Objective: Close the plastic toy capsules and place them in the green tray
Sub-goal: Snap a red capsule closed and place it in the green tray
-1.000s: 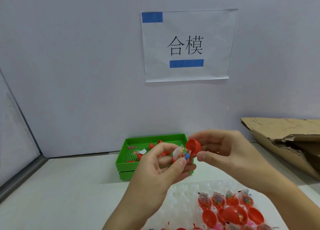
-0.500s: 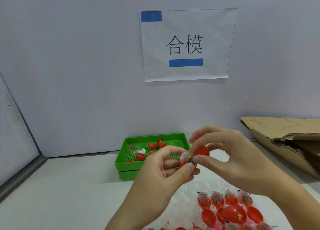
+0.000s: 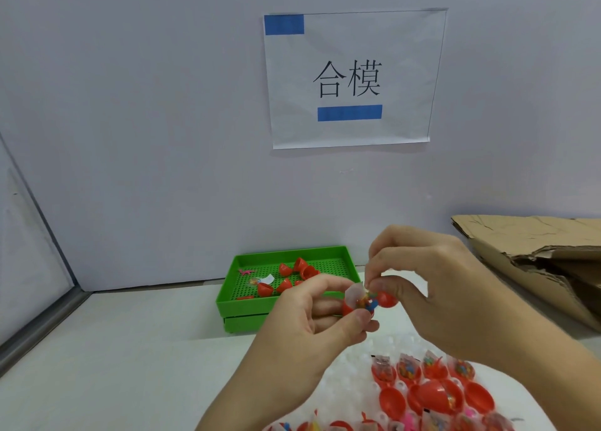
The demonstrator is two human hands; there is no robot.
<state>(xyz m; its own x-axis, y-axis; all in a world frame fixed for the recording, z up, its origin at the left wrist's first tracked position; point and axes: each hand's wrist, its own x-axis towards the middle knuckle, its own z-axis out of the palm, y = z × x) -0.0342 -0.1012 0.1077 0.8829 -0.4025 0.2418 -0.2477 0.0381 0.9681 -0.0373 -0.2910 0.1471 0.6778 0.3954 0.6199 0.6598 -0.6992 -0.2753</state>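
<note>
My left hand (image 3: pixel 320 313) pinches a red capsule half (image 3: pixel 348 307) stuffed with a small bag of coloured toy bits (image 3: pixel 361 297). My right hand (image 3: pixel 432 287) holds the other red capsule half (image 3: pixel 387 299) against it and its fingertips pinch the top of the bag. The two halves are apart, with the bag sticking out between them. Behind the hands sits the green tray (image 3: pixel 247 305) with several red capsule pieces (image 3: pixel 284 269) and loose bits in it. At the lower right lies a white blister sheet (image 3: pixel 351 385) with several open red capsules (image 3: pixel 432 395).
Torn brown cardboard (image 3: pixel 536 258) lies at the right against the wall. A paper sign (image 3: pixel 353 78) hangs on the grey wall. A metal rail (image 3: pixel 42 323) runs along the table's left edge. The white table (image 3: pixel 130 359) spreads to the left of my hands.
My hands dropped slightly and came together. The right hand brought the red half down onto the filled half, and its fingertips now pinch the bag.
</note>
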